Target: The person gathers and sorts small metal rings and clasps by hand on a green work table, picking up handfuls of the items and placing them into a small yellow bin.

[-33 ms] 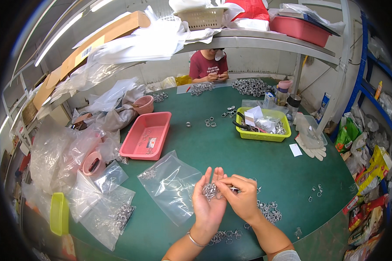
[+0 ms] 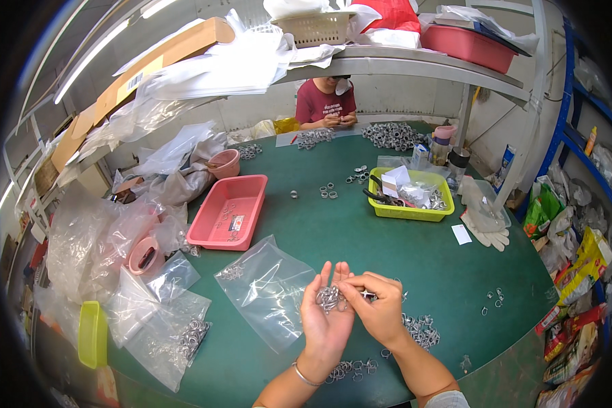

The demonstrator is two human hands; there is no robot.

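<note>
My left hand lies palm up above the green table, with a small heap of metal rings cupped in it. My right hand is next to it, and its fingertips pinch at the rings in that palm. A flat clear plastic bag lies on the table just left of my hands, with a few rings inside. More loose rings are scattered to the right of my right wrist, and another cluster of rings lies below my wrists.
A pink tray sits mid-left and a yellow-green tray of parts mid-right. Bags of rings pile at the left by a pink tape roll. White gloves lie at the right. Another person works at the far side.
</note>
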